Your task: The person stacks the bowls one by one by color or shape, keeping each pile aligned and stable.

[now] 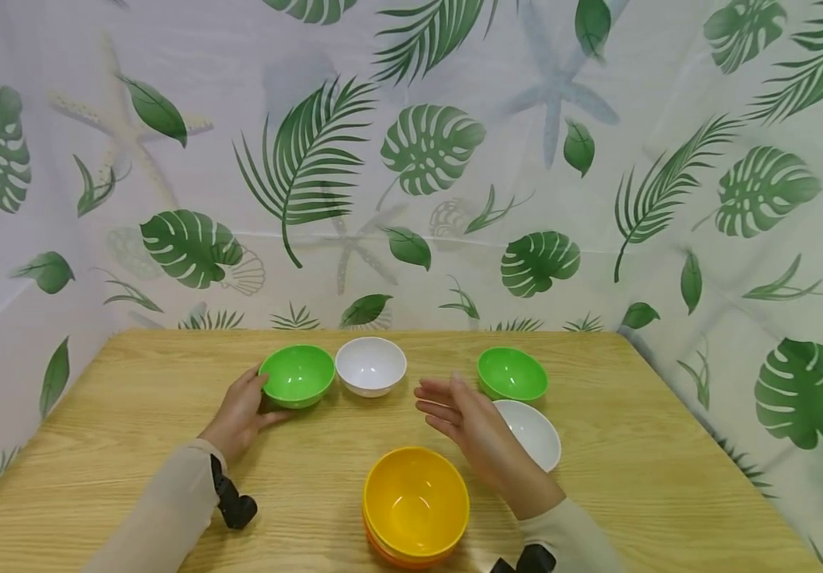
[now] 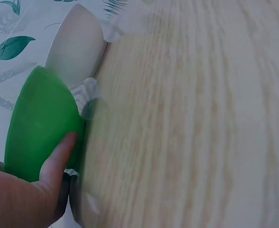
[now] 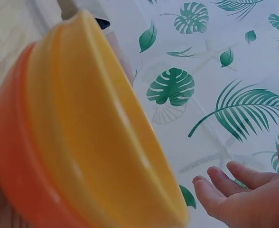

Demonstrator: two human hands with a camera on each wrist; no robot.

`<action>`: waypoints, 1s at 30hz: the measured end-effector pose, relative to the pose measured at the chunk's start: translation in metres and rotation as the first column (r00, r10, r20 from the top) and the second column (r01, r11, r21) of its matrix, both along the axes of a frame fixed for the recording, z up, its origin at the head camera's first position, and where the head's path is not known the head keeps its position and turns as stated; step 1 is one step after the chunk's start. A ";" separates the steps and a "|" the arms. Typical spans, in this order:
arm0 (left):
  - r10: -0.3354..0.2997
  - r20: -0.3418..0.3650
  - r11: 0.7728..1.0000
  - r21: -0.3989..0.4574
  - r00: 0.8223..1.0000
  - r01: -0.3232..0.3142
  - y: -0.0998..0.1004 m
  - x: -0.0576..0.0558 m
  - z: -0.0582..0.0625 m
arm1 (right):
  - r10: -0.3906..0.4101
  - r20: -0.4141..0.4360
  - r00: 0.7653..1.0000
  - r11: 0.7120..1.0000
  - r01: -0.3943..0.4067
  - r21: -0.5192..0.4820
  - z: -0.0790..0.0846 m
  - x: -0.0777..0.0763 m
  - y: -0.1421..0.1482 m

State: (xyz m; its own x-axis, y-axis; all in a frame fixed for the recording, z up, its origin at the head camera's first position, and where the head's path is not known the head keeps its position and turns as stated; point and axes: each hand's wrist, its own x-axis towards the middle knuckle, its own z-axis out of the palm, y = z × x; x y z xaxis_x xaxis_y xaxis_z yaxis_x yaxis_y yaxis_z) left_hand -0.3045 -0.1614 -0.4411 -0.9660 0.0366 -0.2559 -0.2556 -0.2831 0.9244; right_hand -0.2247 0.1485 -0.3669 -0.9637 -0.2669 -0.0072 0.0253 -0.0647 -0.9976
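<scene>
At the left of the table, my left hand (image 1: 235, 415) holds a green bowl (image 1: 298, 376) by its near-left side. The left wrist view shows the thumb (image 2: 59, 159) pressed along the wall of that bowl; the other fingers are mostly hidden. A white bowl (image 1: 371, 366) stands right beside it. My right hand (image 1: 481, 436) hovers over the table with its fingers extended, holding nothing. Below and left of it is a stack with a yellow bowl (image 1: 415, 501) on top and an orange bowl (image 3: 16, 156) at the bottom.
Behind the right hand stands a second green bowl (image 1: 512, 374). Another white bowl (image 1: 536, 434) is partly covered by that hand. Beyond the far edge of the wooden table (image 1: 641, 477) hangs a leaf-patterned cloth (image 1: 411, 255).
</scene>
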 end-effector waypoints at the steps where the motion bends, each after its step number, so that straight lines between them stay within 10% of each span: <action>1: 0.002 0.002 1.000 0.000 1.000 -0.002 0.000 0.000 0.000 | 0.000 0.009 1.000 1.000 0.000 -0.012 0.001 -0.001 -0.002; 21: 0.002 -0.018 1.000 0.015 1.000 -0.001 -0.016 0.009 0.009 | 0.005 0.075 0.997 0.997 0.001 -0.075 -0.005 -0.009 -0.024; 30: -0.070 -0.137 0.997 -0.050 0.988 0.064 -0.004 0.017 0.018 | 0.028 0.062 0.998 0.997 -0.024 -0.070 -0.006 -0.009 -0.027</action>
